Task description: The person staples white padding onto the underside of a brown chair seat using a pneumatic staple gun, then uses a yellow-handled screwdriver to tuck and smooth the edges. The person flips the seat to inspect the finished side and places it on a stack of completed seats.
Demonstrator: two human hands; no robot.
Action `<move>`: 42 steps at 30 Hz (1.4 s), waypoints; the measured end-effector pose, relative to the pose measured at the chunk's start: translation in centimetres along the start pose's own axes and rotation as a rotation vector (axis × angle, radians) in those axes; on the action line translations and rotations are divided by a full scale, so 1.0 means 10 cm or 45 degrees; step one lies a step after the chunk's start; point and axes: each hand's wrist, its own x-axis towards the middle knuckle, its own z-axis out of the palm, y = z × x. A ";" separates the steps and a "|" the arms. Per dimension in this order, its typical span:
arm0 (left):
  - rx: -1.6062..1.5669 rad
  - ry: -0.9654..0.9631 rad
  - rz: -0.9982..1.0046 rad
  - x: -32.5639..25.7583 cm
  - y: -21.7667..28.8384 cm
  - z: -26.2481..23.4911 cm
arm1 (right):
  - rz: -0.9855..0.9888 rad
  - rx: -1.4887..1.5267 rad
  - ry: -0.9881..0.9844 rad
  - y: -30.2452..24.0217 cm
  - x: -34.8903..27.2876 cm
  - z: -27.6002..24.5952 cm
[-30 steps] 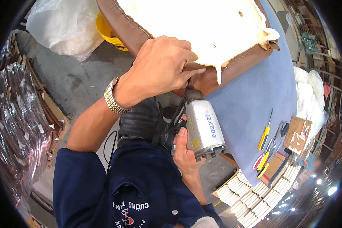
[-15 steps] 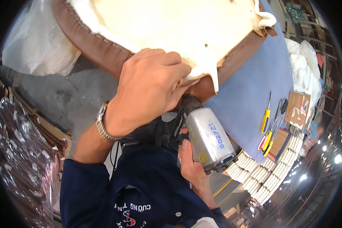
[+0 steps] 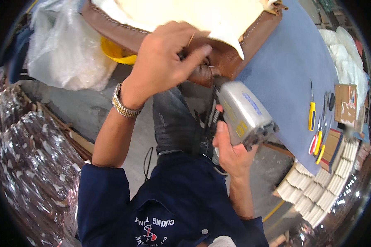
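Note:
A seat cushion or panel lies with its pale underside point(image 3: 185, 16) up. Its brown leather cover point(image 3: 115, 28) wraps over the edge and is stapled along it. My left hand point(image 3: 163, 57) is closed on the leather at the near corner, its thumb pointing right; the fingertips are partly hidden. A white pointed flap of padding point(image 3: 234, 44) sticks out beside it. In my right hand point(image 3: 233, 154) is a silver air staple gun point(image 3: 245, 109), gripped by its handle. Its nose is close against the leather corner; whether it touches I cannot tell.
The cushion rests on a blue-covered table point(image 3: 288, 86). On its right side lie a yellow screwdriver point(image 3: 312, 116), other hand tools and a cardboard box point(image 3: 345, 105). Stacked pale strips point(image 3: 317, 189) stand at lower right. Clear plastic bags point(image 3: 68, 49) and a yellow container point(image 3: 115, 53) are at left.
The view has shifted, and more floor and legs show. My left thumb has swung out from the corner, exposing more folded brown leather. The staple gun stays at the corner in my right hand.

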 end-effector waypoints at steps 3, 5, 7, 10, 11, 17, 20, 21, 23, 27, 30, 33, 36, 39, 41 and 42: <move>0.728 0.504 0.177 0.07 -0.57 -0.55 | 0.039 0.139 -0.076 0.18 -0.36 -0.27; 0.704 0.965 -0.510 -0.09 -1.10 -0.91 | 0.365 0.454 -0.088 0.22 -0.51 -0.39; -0.189 0.934 -1.213 -0.04 -1.47 -1.08 | 0.510 0.474 -0.124 0.47 -0.69 -0.49; 0.192 0.629 -1.101 0.09 -1.75 -0.96 | 0.540 0.521 -0.108 0.73 -0.87 -0.54; 0.228 0.517 -1.084 0.18 -1.71 -0.94 | 0.539 0.532 -0.067 0.80 -0.91 -0.54; 0.666 0.172 -0.843 0.81 -1.58 -0.47 | 0.581 0.351 -0.144 0.80 -0.92 -0.71; 0.678 0.016 -0.192 1.46 -0.87 0.10 | 0.437 0.339 -0.057 0.82 -0.95 -0.67; 0.179 -0.120 -0.318 1.52 -0.16 0.42 | 0.381 0.334 -0.017 0.83 -0.99 -0.63; 0.351 -0.469 0.212 1.27 0.25 0.72 | 0.361 0.363 -0.054 0.82 -1.06 -0.55; 0.544 -0.910 0.398 1.01 0.76 0.79 | 0.417 0.457 -0.132 0.79 -1.07 -0.53; 0.637 -0.947 0.054 0.81 0.79 0.48 | 0.467 0.474 -0.195 0.80 -1.08 -0.58; 0.653 -0.837 0.011 0.67 0.68 0.31 | 0.423 0.474 -0.219 0.90 -1.03 -0.63; 0.694 -0.908 0.005 0.73 0.64 0.17 | 0.311 0.472 -0.202 0.98 -0.95 -0.66; 0.768 -1.020 0.236 0.92 0.56 0.13 | 0.187 0.477 -0.063 0.89 -0.77 -0.68; 0.335 -1.049 0.134 0.90 0.18 0.14 | 0.069 0.447 -0.020 0.81 -0.66 -0.67; 0.117 -1.051 0.089 0.86 0.06 0.11 | -0.004 0.412 -0.037 0.80 -0.62 -0.64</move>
